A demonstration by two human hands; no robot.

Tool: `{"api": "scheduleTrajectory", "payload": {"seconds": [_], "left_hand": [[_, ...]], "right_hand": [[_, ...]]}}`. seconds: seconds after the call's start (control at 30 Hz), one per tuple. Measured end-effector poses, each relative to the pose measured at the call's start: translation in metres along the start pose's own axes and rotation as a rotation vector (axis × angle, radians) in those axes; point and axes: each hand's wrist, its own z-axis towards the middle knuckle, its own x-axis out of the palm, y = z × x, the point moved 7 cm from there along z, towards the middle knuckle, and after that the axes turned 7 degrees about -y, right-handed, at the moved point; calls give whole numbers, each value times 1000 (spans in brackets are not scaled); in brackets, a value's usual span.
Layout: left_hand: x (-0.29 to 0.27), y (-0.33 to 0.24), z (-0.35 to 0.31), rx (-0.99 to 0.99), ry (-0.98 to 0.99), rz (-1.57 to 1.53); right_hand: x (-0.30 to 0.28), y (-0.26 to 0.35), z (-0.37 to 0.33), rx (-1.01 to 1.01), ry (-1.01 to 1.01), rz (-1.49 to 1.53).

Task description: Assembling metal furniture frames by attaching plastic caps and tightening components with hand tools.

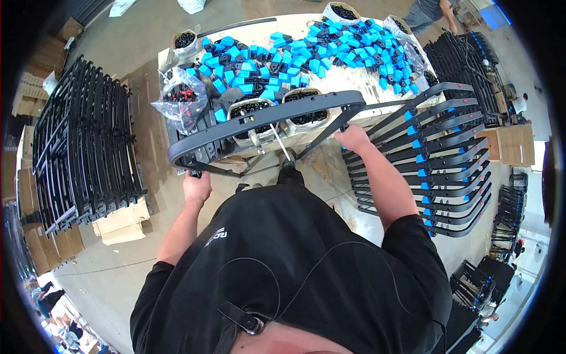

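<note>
Curled around a black upright under one end of the curved frame (212, 132), with the left hand (198, 187); tucked out of sight at the fingertips. Likewise closed on the frame, around a leg near its other end, with the right hand (354, 138); partly hidden at the fingers too. Hard to trace in the frame's lower parts, against the floor in front of the worktable (339, 82). Hard to make out as well, just below the frame's bar at the worktable's near edge: a pale rod (280, 141).

Held tilted across the worktable's near edge: matt black, broad along the bar, rounded at the corners, dotted with small holes, thinner in the legs.

Along the worktable's near edge, partly covered by the bar, two open white bags (250, 107) (303, 96) of small black pieces. At the worktable's left side, a clear plastic bag (186, 115) with red and black bits. At its far left corner, another open bag (184, 42) of black pieces; at its far edge, one more (342, 13). Across the worktable's top, a spread of blue-and-black parts (318, 56). Left of the worktable, stacked black frames (88, 147); to its right, more frames with blue pieces (451, 156). Beyond its far right corner, cut off by the rim, a person in grey (421, 13).
</note>
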Motion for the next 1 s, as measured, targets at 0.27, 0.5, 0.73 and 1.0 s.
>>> {"api": "scheduleTrajectory", "payload": {"seconds": [0.27, 0.5, 0.73, 1.0], "left_hand": [[-2, -24, -29, -337, 138, -573], [-23, -44, -52, -959, 474, -422], [-36, -56, -51, -896, 505, -430], [-17, -28, -44, -30, -215, -34]], "right_hand": [[40, -9, -6, -37, 126, 1111], [13, -1, -38, 308, 325, 910], [-28, 11, -55, 310, 308, 896], [-18, 11, -42, 215, 243, 760]]}}
